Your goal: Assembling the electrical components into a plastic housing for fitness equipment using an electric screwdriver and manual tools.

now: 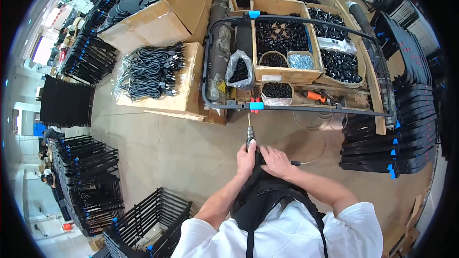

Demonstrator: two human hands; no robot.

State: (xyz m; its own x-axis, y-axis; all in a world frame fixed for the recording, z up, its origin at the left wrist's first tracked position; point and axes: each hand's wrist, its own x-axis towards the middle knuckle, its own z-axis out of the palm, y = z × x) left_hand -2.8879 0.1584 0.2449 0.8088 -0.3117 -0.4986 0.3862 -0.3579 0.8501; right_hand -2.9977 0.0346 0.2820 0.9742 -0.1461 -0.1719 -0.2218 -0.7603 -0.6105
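My left hand (246,160) is wrapped around the front of a dark power drill (250,134), just behind its chuck. A slim brass-coloured bit points away from me. My right hand (276,162) closes over the rear of the drill, where most of the body is hidden. A hose leaves the tool on the right. Just beyond the bit's tip, apart from it, runs the near bar of a black rounded frame (306,109) with blue pieces (256,106) on its bars. The frame lies across the workbench over parts boxes.
Inside the frame stand a wooden box (287,74) of black parts and screws, a plastic bag (240,70) and an orange-bodied tool (315,97). Bundled cables (153,69) lie on a carton at left. Stacked black frames (387,148) stand right; a black rack (148,215) is lower left.
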